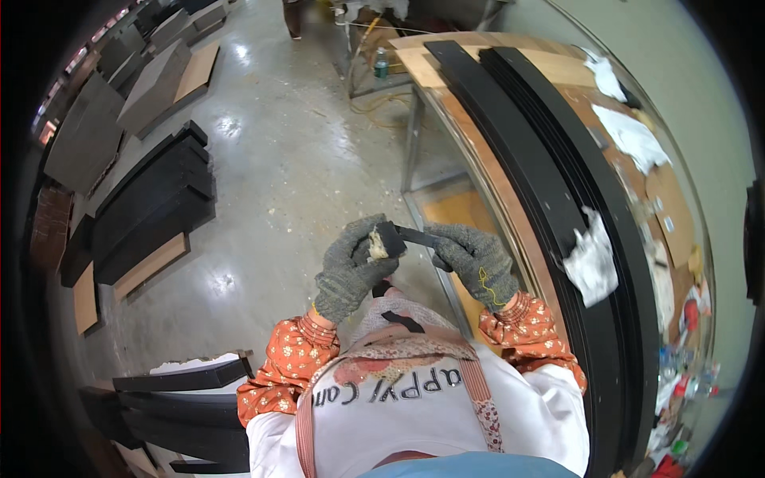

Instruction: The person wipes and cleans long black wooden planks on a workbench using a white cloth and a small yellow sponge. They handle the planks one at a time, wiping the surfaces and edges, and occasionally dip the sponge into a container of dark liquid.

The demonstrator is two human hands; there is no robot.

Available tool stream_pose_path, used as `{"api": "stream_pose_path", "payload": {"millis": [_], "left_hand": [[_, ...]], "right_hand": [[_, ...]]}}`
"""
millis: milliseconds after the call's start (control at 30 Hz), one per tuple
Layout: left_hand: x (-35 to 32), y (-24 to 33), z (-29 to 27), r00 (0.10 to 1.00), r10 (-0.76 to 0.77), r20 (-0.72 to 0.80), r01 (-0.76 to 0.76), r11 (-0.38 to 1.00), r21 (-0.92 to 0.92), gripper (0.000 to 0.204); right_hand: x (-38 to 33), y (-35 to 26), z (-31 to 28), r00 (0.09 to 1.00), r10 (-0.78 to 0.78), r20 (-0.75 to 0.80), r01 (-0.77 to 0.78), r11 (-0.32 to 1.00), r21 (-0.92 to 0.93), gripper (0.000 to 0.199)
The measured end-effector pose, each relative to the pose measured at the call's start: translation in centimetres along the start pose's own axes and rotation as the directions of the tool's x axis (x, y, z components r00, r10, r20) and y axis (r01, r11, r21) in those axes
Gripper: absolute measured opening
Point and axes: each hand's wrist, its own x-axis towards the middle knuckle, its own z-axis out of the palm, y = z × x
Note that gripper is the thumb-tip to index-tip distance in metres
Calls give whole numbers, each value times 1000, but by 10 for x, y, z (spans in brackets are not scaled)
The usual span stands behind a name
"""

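Both my hands wear grey knitted gloves and meet in front of my apron. My left hand point(351, 269) is closed around a small block point(388, 240), black on one side and rough cream on another, perhaps a sponge. Between the fingers and thumb of my right hand point(480, 261) is a narrow, dark, flat strip point(418, 237). The strip's far end reaches the block and seems to touch it. I cannot make out whether it is a blade or a piece of sheet.
On my right a wooden-topped workbench point(414, 60) carries long black boards point(510, 143) and a white cloth point(590, 259). More black panels point(151, 199) are stacked on the floor to the left, others point(183, 406) lower left. A bottle point(381, 64) stands beyond the bench's far end.
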Motion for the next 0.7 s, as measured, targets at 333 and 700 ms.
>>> {"api": "stream_pose_path", "payload": {"millis": [333, 700], "left_hand": [[198, 17, -87, 996, 33, -82, -33, 999, 3, 62], [425, -21, -181, 919, -12, 393, 74, 987, -144, 66]], "right_hand": [[214, -27, 1, 989, 16, 150, -69, 932, 357, 29], [372, -13, 46, 939, 167, -300, -190, 980, -50, 32]]}}
